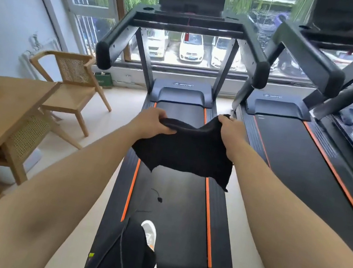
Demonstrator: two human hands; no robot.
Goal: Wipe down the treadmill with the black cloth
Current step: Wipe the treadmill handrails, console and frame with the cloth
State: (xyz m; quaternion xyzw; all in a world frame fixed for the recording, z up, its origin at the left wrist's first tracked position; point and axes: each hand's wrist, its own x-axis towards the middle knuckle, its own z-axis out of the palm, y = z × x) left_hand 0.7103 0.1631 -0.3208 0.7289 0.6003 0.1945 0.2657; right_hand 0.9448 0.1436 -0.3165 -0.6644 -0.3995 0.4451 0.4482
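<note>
A black treadmill [170, 221] with orange stripes beside its belt stretches away from me, its console and two padded handrails at the top of the view. The black cloth [187, 152] hangs spread out in the air above the belt. My left hand [153, 120] grips its upper left edge, and my right hand [232, 131] pinches its upper right corner. The cloth's lower edge dangles free without touching the belt. My leg in dark trousers and a white shoe [149, 234] stands on the rear of the deck.
A second treadmill [302, 155] stands close on the right. On the left are a wooden table [4, 109] with blue items and two cane-backed wooden chairs [74, 84]. Large windows run behind the machines. A small black clip on a cord [159, 199] lies on the belt.
</note>
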